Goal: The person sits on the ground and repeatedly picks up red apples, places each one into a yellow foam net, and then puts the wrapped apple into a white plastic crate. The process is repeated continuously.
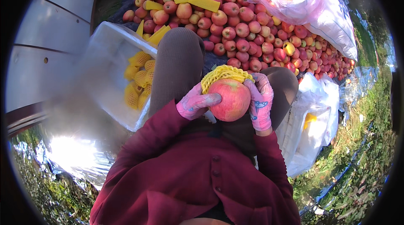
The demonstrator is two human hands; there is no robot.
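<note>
Between my gloved hands, above my lap, is a large red apple (230, 100). A yellow foam fruit net (225, 75) lies bunched over its far side, leaving the side toward me bare. My left hand (199, 101) grips the apple with the thumb across its front; its fingers are hidden behind. My right hand (260, 101) pinches the net's right end against the apple's right side. Both hands wear pink patterned gloves. Past my knees spreads a large heap of red apples (243, 45), with flat yellow foam nets (205, 2) strewn on it.
At left stands a white crate (123, 32) holding several netted apples (140, 76). A lined white container (293, 130) with something yellow inside stands at right. A white sack (334, 26) and a pink plastic bag (281, 3) of yellow nets rest on the heap. White panels (50, 26) border the left.
</note>
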